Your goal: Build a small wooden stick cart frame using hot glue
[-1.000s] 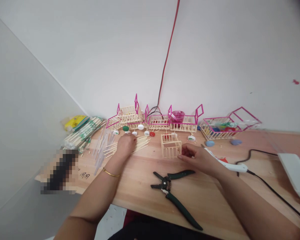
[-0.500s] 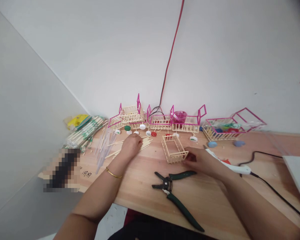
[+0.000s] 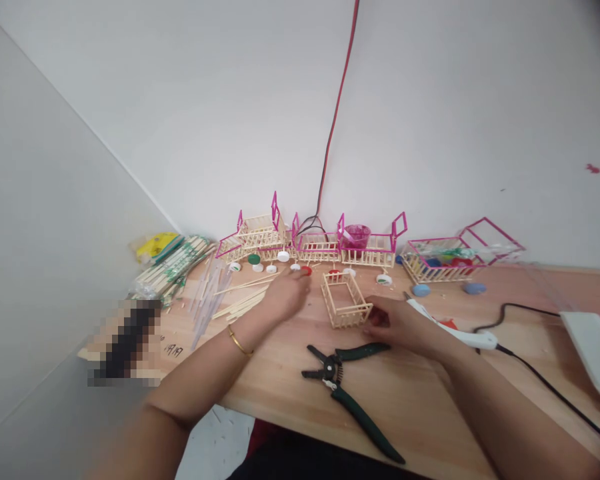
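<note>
A small rectangular basket of pale wooden sticks (image 3: 347, 317) stands on the wooden table in front of me. At its right front corner is my right hand (image 3: 395, 320), fingers curled and gripping the edge there. My left hand (image 3: 291, 293) is over the table just left of the basket, its fingers bent together; whatever they pinch is too small to make out. Loose wooden sticks (image 3: 245, 303) lie beside and partly behind my left wrist. Nearer to me rest green-handled wire cutters (image 3: 330, 370) with their jaws apart.
Stick carts with pink rims and bottle-cap wheels (image 3: 320, 248) line the wall, one bearing a pink cup (image 3: 356, 237). A larger cart (image 3: 443, 267) stands right. A white corded tool (image 3: 460, 330) lies beside my right forearm. Clear plastic strips (image 3: 209, 293) and bagged sticks (image 3: 175, 263) are left.
My left hand has moved right, away from the loose sticks and toward the small basket. My right hand stays at the basket's corner. The view has shifted slightly.
</note>
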